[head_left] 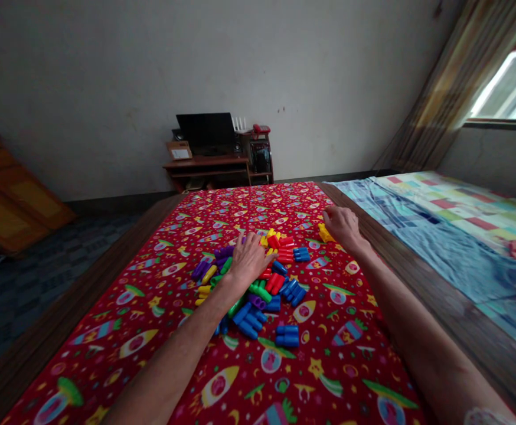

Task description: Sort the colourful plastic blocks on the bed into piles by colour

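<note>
A pile of plastic building blocks (pixel 276 284) in red, blue, green, yellow and purple lies on the red patterned cloth. My left hand (pixel 250 255) reaches over the far part of the pile, its fingers apart and its thumb stretched to the right. It covers some blocks, and its fingertips are partly hidden among them. To the right of the pile, my right hand (pixel 343 226) hovers with bent, loosely parted fingers beside yellow blocks (pixel 324 233). Whether it touches them is hard to see. A blue block (pixel 287 336) lies apart at the near side.
The cloth (pixel 152 330) covers a dark wooden table (pixel 444 295). A bed (pixel 461 218) with a checkered sheet adjoins on the right. Against the far wall is a desk (pixel 209 160) with a monitor (pixel 207 133) and a red telephone (pixel 261 128). A wooden cabinet (pixel 14 189) stands left.
</note>
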`<state>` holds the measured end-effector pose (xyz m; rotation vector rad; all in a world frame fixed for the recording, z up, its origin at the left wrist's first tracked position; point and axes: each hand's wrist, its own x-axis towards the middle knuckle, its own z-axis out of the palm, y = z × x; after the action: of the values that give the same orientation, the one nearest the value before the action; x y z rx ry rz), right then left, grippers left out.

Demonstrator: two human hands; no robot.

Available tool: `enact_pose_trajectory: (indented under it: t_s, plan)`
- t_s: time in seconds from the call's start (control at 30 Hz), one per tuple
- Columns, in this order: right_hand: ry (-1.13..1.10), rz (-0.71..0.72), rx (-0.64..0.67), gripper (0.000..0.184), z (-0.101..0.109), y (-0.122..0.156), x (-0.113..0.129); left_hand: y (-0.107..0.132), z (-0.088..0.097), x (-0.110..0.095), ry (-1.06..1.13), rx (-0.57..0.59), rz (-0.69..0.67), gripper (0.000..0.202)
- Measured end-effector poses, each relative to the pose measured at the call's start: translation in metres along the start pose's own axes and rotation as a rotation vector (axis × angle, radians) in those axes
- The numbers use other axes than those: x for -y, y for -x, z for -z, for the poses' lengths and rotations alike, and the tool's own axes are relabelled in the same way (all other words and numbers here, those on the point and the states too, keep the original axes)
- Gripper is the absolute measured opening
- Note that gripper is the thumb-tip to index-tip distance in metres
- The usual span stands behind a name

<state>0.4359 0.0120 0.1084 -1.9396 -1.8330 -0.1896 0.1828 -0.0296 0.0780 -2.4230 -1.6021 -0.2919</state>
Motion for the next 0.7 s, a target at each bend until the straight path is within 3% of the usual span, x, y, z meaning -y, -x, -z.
enact_pose_trajectory:
  t_s: [0.1,0.2,0.3,0.37,0.53,0.7]
  plan:
    - [-0.087,0.201,0.043,0.031,-0.003,0.011,0.028,-0.005,-0.006,-0.002,0.068,0.042,0.01,0.025]
    - [-0.239,0.439,0.19,0.026,-0.013,0.027,0.053,-0.012,-0.016,0.002,0.182,0.059,0.06,0.015]
    - [-0.392,0.654,0.315,0.024,-0.021,0.041,0.069,-0.014,-0.022,0.007,0.282,-0.007,0.044,0.008]
    - [-0.431,0.724,0.362,0.029,-0.022,0.046,0.073,-0.013,-0.022,0.01,0.335,-0.056,-0.004,0.011]
    - [-0.322,0.589,0.317,0.024,-0.014,0.028,0.057,-0.01,-0.012,0.009,0.41,-0.126,-0.047,0.014]
    - [-0.406,0.132,0.04,0.031,-0.001,-0.012,-0.01,-0.009,-0.01,0.004,0.4,-0.082,-0.117,0.019]
